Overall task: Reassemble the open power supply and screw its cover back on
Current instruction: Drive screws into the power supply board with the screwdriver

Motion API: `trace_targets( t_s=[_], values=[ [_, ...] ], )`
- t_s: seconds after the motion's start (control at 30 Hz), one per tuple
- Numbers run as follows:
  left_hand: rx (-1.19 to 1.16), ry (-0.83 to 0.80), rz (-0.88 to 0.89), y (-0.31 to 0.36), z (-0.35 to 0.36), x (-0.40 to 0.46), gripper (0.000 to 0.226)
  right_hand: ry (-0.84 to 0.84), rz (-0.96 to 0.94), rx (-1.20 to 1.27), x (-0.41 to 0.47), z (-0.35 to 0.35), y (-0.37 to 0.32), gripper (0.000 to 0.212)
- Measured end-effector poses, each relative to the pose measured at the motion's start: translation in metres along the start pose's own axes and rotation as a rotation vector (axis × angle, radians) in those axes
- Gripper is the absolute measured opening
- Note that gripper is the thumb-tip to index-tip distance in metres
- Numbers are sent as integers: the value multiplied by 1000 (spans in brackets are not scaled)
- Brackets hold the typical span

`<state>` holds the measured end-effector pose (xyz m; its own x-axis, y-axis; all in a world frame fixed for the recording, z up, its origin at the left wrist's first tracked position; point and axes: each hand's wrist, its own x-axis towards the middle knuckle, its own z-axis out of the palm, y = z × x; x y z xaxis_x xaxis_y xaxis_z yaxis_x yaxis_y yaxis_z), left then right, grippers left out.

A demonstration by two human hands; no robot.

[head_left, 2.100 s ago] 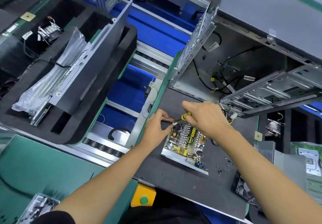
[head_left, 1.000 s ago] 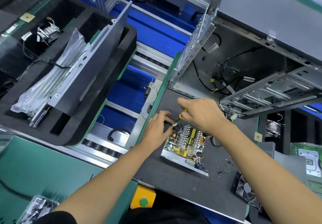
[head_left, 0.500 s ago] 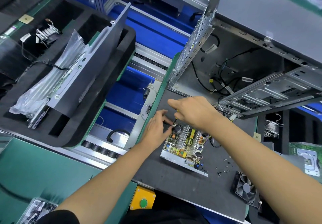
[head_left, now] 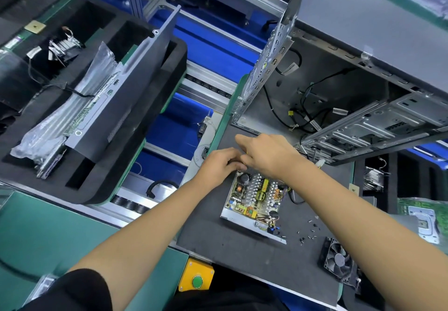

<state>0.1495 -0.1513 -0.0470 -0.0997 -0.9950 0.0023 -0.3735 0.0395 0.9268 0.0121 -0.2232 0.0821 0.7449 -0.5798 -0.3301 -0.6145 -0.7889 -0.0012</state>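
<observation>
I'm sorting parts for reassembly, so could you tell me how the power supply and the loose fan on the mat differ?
The power supply lies open with its circuit board exposed, and both hands work at its far edge; the fan is black, smaller and untouched near the mat's near right corner. Both rest on the mat.

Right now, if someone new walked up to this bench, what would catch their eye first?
Probably the open power supply mid-mat, its circuit board bare, with the left hand and right hand meeting at its far corner. Behind it looms the gutted computer case, cables trailing inside. Loose screws and a black fan lie to the supply's right, near the mat's edge.
</observation>
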Motion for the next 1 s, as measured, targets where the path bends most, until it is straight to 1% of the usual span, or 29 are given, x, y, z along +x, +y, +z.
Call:
trace_targets(
  t_s=[0.03, 0.1, 0.13, 0.17, 0.27, 0.33, 0.43, 0.5, 0.57, 0.7, 0.8, 0.83, 0.9, 0.93, 1.0],
  values=[
    [3, -2, 13, -1, -1, 0, 4, -19, 1, 7, 0, -2, 0, 18],
    [31, 2, 25, 0, -3, 2, 8, -62, 4, 28, 1, -6, 0, 22],
    [33, -2, 14, -1, -3, 3, 5, -81, 4, 32, 2, -8, 1, 23],
    [22, -10, -8, 1, -4, 4, 7, -93, -3, 24, 4, -11, 1, 25],
    [4, -29, -60, 1, -7, 7, 33, -93, -44, -15, 7, -15, 3, 22],
    [8, -54, -63, 3, -10, 9, 42, -78, -68, -39, 7, -15, 3, 18],
    [0, -72, -106, 7, -15, 12, 39, -43, -131, -113, 7, -15, 1, 18],
    [16, -60, -111, 7, -16, 13, 43, -31, -162, -174, 7, -16, 0, 19],
    [25, -50, -107, 7, -15, 13, 47, -37, -170, -220, 7, -16, 0, 18],
    [87, -49, -89, 8, -13, 11, 45, -59, -161, -237, 5, -16, 2, 17],
    [129, -47, -65, 13, -14, 9, 37, -71, -167, -217, 3, -19, 3, 28],
    [139, -50, -45, 15, -15, 8, 38, -71, -174, -210, 3, -20, 3, 31],
    [144, -68, -17, 16, -16, 8, 44, -89, -199, -223, 3, -22, 4, 25],
    [131, -87, -19, 16, -16, 9, 43, -98, -215, -238, 3, -23, 3, 20],
    [111, -91, -14, 13, -17, 11, 45, -91, -251, -275, 3, -26, 2, 20]
  ],
)
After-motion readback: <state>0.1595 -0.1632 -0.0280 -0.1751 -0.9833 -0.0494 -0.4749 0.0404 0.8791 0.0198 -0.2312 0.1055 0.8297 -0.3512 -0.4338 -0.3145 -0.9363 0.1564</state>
